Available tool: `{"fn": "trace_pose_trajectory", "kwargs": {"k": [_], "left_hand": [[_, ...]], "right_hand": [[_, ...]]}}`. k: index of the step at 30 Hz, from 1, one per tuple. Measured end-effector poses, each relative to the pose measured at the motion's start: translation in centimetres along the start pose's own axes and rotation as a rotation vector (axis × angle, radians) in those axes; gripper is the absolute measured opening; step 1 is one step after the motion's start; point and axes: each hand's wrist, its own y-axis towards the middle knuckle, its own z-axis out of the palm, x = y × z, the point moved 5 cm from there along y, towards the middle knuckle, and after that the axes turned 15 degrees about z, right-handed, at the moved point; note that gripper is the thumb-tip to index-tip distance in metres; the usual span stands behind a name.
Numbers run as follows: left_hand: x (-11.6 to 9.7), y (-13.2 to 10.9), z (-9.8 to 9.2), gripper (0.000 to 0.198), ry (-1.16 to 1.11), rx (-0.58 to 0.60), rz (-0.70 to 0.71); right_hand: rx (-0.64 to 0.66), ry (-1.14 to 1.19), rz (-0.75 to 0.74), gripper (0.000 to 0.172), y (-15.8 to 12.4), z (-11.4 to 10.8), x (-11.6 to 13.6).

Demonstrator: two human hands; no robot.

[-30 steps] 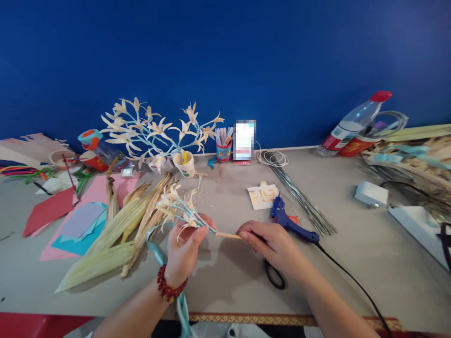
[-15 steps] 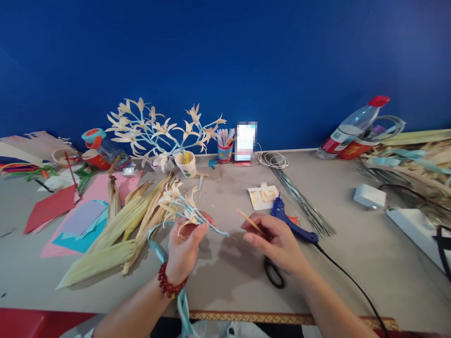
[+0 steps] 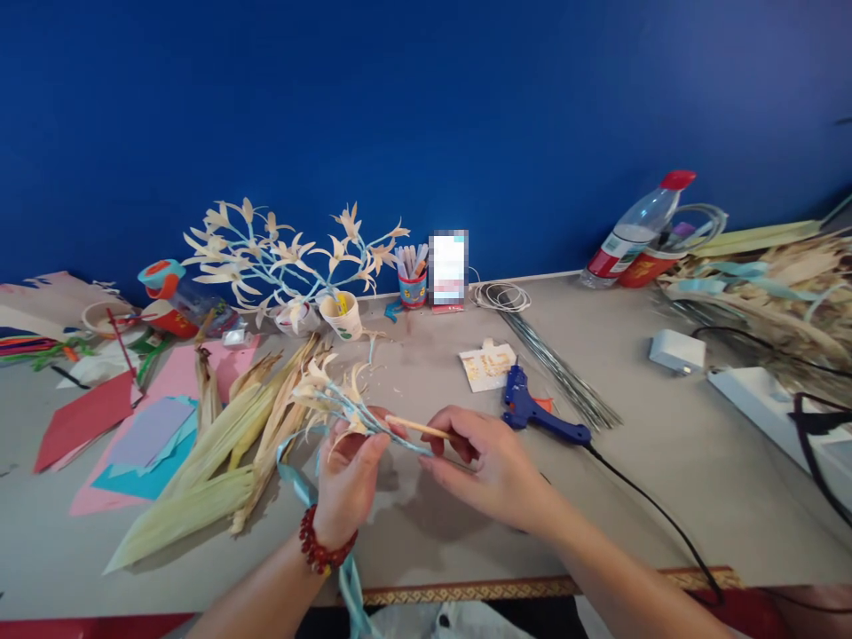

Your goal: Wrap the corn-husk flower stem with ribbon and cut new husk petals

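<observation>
Left hand point(image 3: 351, 484): fingers hold cream-petalled, blue-stemmed flower spray point(image 3: 351, 411), seemingly steadying it.
Right hand point(image 3: 485, 451): fingers pinch slim tan stick point(image 3: 419, 428).
Blue glue gun point(image 3: 532, 413): just beyond right fingers.

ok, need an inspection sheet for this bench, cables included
Surface: flat grey tabletop, brown patterned trim along part of the near edge.
Job items: cream flower spray with blue wrapped stems; thin tan stick.
Clutter: long pale green corn husks, red paper sheet, straight grey metal wire bundle.
Hands: left hand grips the spray; right hand holds the stick beside the stems, contact unclear.
Cables: thin black cord runs from blue plastic glue gun towards the near edge.
Surroundings: plain dark blue wall behind.
</observation>
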Motion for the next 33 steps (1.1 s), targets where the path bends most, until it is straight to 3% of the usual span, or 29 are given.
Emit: {"fn": "trace_pose_trajectory", "kwargs": {"k": [9,19,27,33], "left_hand": [[0.0,0.0,-0.1,0.018,0.068,0.056,0.029],[-0.3,0.0,0.4,0.014,-0.007,0.148,0.018],[-0.4,0.0,0.5,0.023,0.050,0.182,-0.030],[-0.3,-0.1,1.2,0.015,-0.068,0.263,-0.010]], "right_hand": [[0.099,0.107,-0.003,0.006,-0.1,0.0,-0.3],[0.182,0.264,0.034,0.005,-0.2,0.3,-0.7],[0.306,0.414,0.057,0.013,-0.1,0.5,-0.6],[0.351,0.513,0.092,0.016,0.0,0.7,-1.0]]}}
